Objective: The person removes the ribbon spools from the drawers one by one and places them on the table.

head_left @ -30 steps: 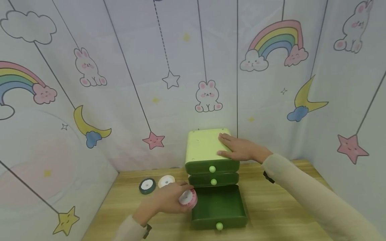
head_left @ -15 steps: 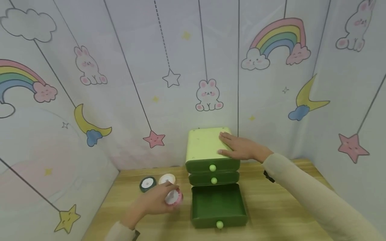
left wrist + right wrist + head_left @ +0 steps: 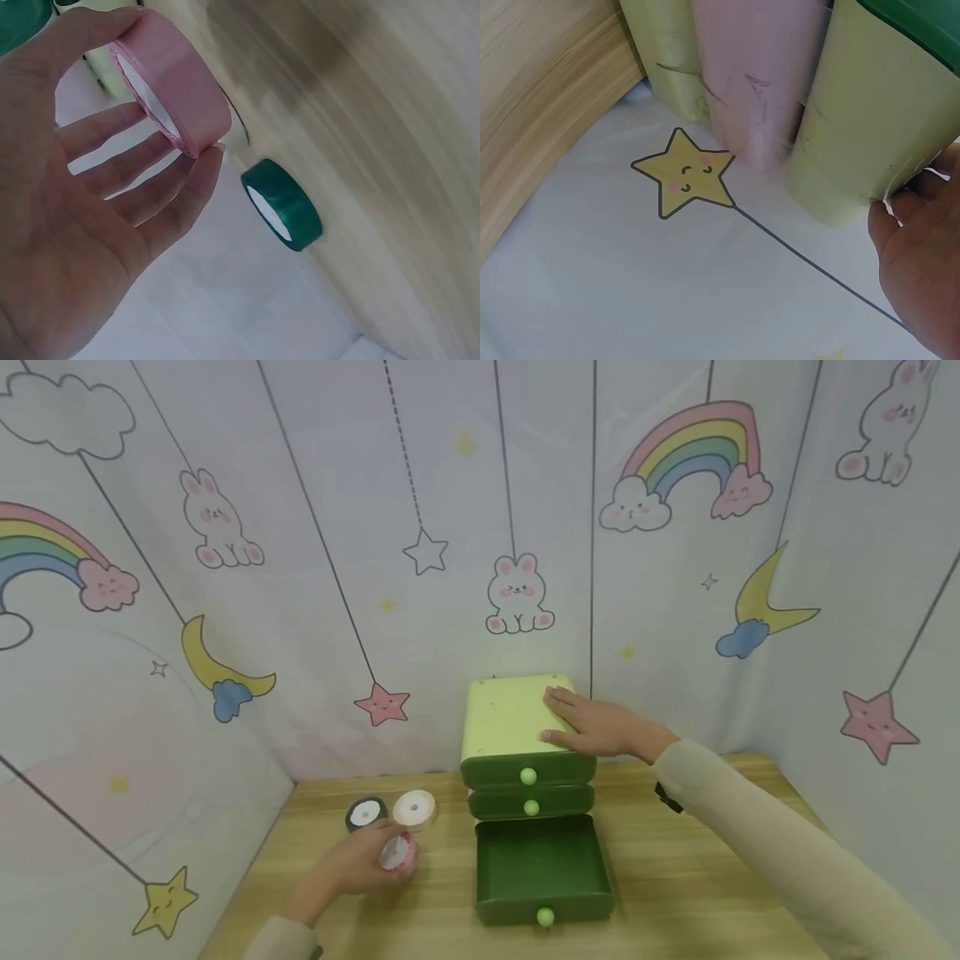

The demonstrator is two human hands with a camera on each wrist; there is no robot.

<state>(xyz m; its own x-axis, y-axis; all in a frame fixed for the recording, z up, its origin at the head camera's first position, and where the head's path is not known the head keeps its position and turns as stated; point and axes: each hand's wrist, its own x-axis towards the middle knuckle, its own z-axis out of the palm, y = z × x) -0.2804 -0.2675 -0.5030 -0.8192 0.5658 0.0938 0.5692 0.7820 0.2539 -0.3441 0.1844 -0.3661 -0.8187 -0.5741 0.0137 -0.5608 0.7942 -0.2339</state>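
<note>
My left hand (image 3: 356,862) grips a roll of pink satin ribbon (image 3: 180,82) between thumb and fingertips, left of the drawer unit. Its white core faces the palm in the left wrist view. Just behind that hand lie a dark green ribbon roll (image 3: 366,812) and a cream ribbon roll (image 3: 415,809), flat on the table. My right hand (image 3: 603,727) rests with extended fingers on the right side of the pale green top of the drawer unit (image 3: 506,718). The unit's bottom drawer (image 3: 543,864) is pulled out, with nothing visible inside.
The wooden table (image 3: 675,860) meets fabric walls printed with rabbits, stars and rainbows. A light green knob (image 3: 545,917) sticks out from the pulled-out drawer's front. In the right wrist view, the unit's pink middle tier (image 3: 761,82) shows between pale green ones.
My left hand has moved left with the pink ribbon roll, from beside the open drawer to in front of the other two rolls. The right hand stays on the unit's top.
</note>
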